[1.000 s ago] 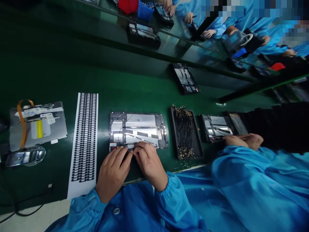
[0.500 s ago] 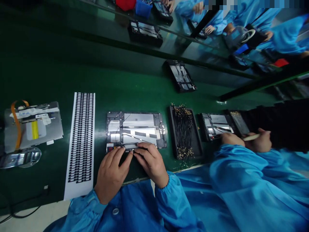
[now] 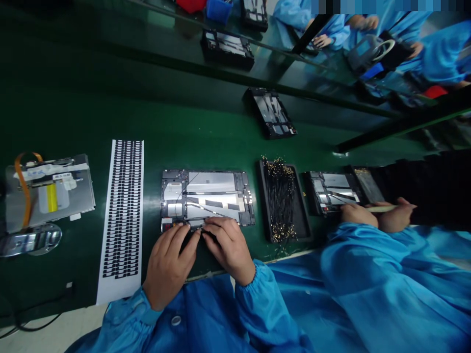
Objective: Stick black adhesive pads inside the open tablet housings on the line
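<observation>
An opened tablet (image 3: 211, 184) lies flat on the green bench, its silver battery plates, dark strips and black frame exposed. A thin black cable (image 3: 179, 192) curves across its left part. At the tablet's near edge, my left hand (image 3: 169, 260) has bent fingers on the frame, its thumb close to them. Close beside it, my right hand (image 3: 230, 247) is closed with its fingertips at the same edge. Whatever lies between the fingertips of either hand is hidden or too small to name. To the right, a black tray (image 3: 303, 215) holds a bundle of black cables (image 3: 281, 198) with gold-coloured ends.
On the left are a white sheet of black stickers (image 3: 123, 206) and a silver panel with an orange ribbon (image 3: 64, 189). Another opened tablet (image 3: 270, 110) rests behind. A co-worker's hands (image 3: 360, 215) work at the right, near a further tablet (image 3: 336, 189). A raised shelf (image 3: 165, 56) runs across the back.
My hands stay at the tablet's near edge, with only a slight shift of the fingers. The view has moved a little. The co-worker's hands at the right have shifted slightly.
</observation>
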### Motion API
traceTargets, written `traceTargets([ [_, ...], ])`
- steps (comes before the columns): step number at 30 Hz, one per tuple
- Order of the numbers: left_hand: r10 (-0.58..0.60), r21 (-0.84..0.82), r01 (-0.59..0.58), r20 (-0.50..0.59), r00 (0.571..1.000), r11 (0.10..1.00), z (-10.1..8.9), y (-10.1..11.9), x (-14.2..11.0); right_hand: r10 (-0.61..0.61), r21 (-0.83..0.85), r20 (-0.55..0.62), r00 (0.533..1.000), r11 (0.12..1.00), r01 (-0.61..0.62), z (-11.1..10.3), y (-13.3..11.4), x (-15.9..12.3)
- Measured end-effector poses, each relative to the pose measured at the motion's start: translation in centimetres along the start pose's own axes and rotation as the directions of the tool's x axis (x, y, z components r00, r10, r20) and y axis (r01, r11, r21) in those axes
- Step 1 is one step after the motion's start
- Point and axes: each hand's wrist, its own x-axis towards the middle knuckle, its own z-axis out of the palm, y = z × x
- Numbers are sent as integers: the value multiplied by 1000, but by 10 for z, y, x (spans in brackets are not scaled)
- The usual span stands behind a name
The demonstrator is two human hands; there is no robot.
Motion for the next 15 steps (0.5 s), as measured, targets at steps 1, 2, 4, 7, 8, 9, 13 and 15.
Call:
traceTargets([
  [1, -4, -4, 4, -7, 1000, 1000, 0, 0, 0, 0, -2, 3, 1000, 1000, 0, 0, 0, 0],
  [2, -7, -5, 7, -13, 1000, 1000, 0, 0, 0, 1, -2, 1, 1000, 1000, -1, 0, 0, 0],
  [4, -9, 0, 9, -17, 1000, 1000, 1, 0, 1, 3, 4, -12, 1000, 1000, -3, 0, -1, 1],
  [7, -12, 7, 12, -15, 1000, 1000, 1, 0, 0, 2, 9, -22, 1000, 1000, -2, 0, -1, 1],
  [8, -14, 8, 14, -15, 1000, 1000, 2, 0, 0, 0, 5, -23, 1000, 1000, 0, 0, -1, 0],
  [9, -17, 10, 17, -14, 1000, 1000, 2, 0, 0, -3, -1, -21, 1000, 1000, 3, 0, -1, -1],
  [13, -17, 10, 17, -9, 1000, 1000, 2, 0, -1, -8, -35, -11, 1000, 999, 8, 1, -1, -3],
  [15, -14, 7, 14, -7, 1000, 1000, 2, 0, -1, -13, -52, -13, 1000, 999, 12, 2, -2, -4],
])
